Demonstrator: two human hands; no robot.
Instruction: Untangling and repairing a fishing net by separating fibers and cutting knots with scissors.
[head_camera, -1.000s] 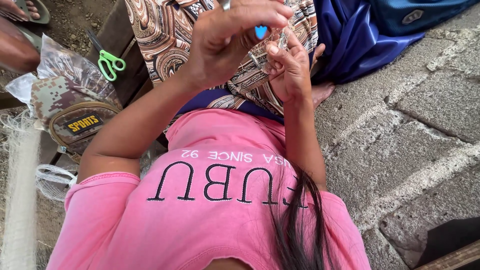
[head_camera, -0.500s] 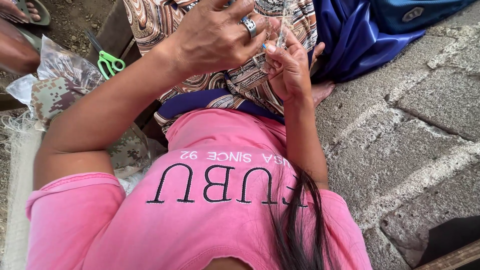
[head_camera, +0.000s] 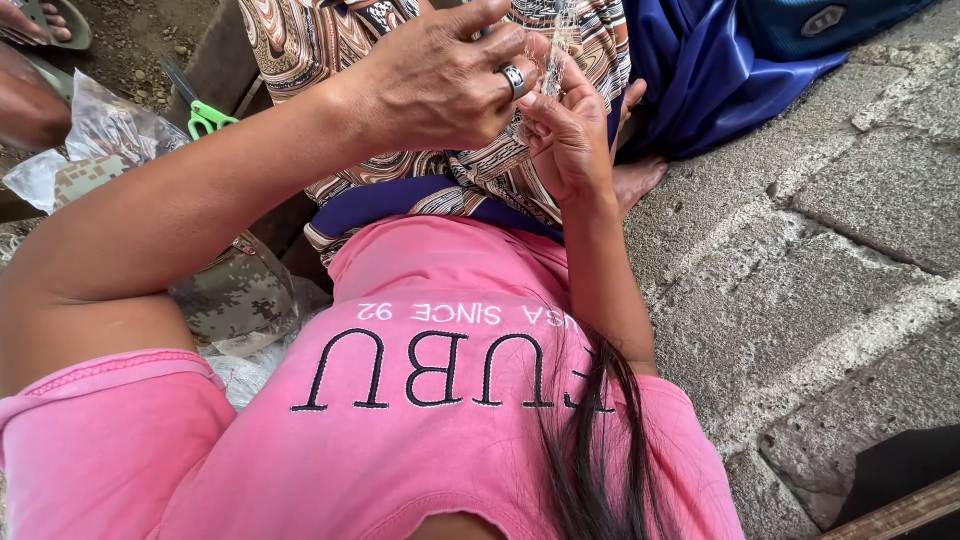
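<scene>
At twelve o'clock, your ringed left hand (head_camera: 440, 75) has swung across to join your right hand (head_camera: 570, 130), both pinching fine translucent netting thread (head_camera: 553, 60).

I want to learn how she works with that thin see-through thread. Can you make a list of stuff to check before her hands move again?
1. Thread held: ok. The left hand and right hand both pinch the fine clear netting up in front of the lap.
2. Hands close together: ok. Their fingertips meet at the netting.
3. Grip firm enough: cannot tell. The strands are too thin and blurred.
4. Scissors within reach: ok. The green-handled scissors lie on the left beside the clear plastic bag.
5. Ring free of the strands: cannot tell. The ring sits right beside the netting.
6. Hair out of the way: ok. The dark hair hangs on the pink shirt, away from the hands.
</scene>
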